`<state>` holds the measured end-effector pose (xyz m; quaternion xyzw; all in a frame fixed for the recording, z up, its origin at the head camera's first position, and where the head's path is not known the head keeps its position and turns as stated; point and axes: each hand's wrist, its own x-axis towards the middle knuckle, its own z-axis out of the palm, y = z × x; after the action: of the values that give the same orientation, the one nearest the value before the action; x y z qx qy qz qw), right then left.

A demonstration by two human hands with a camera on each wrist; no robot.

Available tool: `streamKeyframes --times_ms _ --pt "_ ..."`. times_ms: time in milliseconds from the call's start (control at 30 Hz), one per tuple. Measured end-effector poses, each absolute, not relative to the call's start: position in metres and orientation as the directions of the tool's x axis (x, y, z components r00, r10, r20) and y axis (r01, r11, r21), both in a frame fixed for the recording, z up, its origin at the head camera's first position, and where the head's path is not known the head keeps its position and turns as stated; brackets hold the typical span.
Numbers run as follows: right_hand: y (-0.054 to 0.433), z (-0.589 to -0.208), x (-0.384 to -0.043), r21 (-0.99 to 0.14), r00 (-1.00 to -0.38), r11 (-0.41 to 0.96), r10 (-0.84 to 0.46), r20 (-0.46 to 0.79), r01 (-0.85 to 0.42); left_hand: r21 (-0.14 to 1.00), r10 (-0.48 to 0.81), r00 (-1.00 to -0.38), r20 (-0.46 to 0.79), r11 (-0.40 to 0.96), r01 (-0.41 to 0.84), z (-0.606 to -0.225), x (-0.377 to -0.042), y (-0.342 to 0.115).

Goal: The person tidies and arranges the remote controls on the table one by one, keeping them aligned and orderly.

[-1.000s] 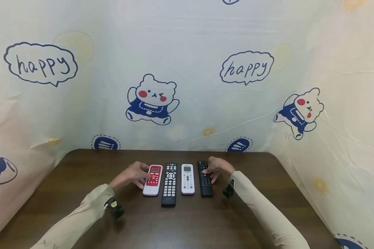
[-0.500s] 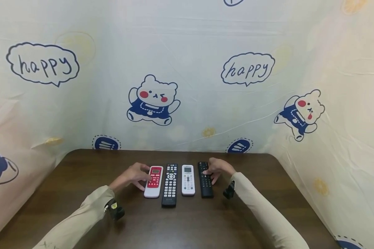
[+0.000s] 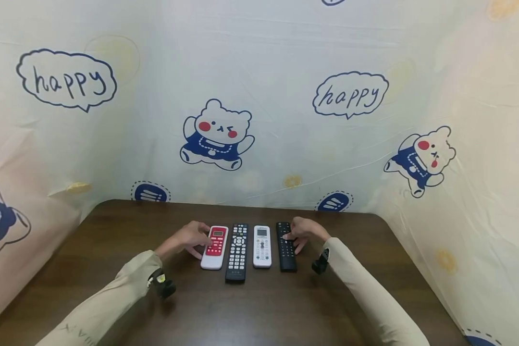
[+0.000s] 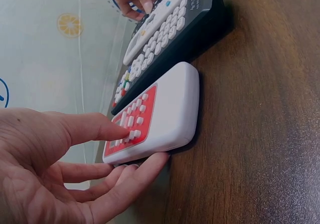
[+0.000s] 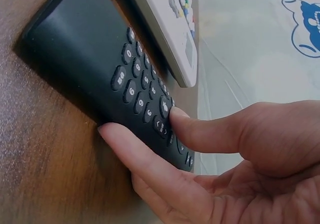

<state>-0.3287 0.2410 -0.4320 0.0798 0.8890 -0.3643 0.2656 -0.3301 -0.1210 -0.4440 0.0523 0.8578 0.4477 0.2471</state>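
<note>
My left hand (image 3: 189,236) is at the left side of a red-and-white remote control (image 3: 213,262). In the left wrist view its thumb lies on the red keypad and its fingers touch the near side edge, pinching the remote. My right hand (image 3: 308,231) pinches a black remote control (image 5: 75,49) likewise, thumb on the buttons and fingers along its outer side. Between them lie a long dark remote control (image 3: 236,257) with white keys and a white remote control (image 3: 262,246) with a small screen. All stand in a row, face up, side by side with gaps.
The brown wooden table (image 3: 259,307) bears the row of remotes near its far part. Behind it and at both sides hangs a pale curtain (image 3: 285,57) printed with bears and the word "happy". Small black wrist cameras sit below both cuffs.
The head view has tilted and shifted slightly. Both hands keep their places on the two outer remotes, and the row of remotes looks unmoved.
</note>
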Motion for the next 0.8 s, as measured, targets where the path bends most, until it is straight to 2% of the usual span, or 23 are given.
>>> streamKeyframes --times_ms 333,467,633,800 --pt "0.243 -0.430 -0.325 -0.626 -0.829 0.688 -0.062 -0.556 0.368 0.789 0.278 -0.879 -0.388 0.593 -0.160 -0.448 -0.328 -0.120" --pt "0.244 -0.425 -0.322 -0.623 -0.843 0.702 -0.061 -0.535 0.345 0.786 0.271 -0.880 -0.390 0.596 -0.165 -0.448 -0.329 -0.120" --pt "0.253 -0.422 -0.320 -0.636 -0.888 0.717 -0.051 -0.456 0.285 0.784 0.268 -0.885 -0.381 0.601 -0.156 -0.446 -0.331 -0.125" --pt "0.264 -0.428 -0.322 -0.754 -0.954 0.637 -0.097 -0.284 0.159 0.820 0.246 -0.931 -0.271 0.565 -0.090 -0.452 -0.332 -0.129"
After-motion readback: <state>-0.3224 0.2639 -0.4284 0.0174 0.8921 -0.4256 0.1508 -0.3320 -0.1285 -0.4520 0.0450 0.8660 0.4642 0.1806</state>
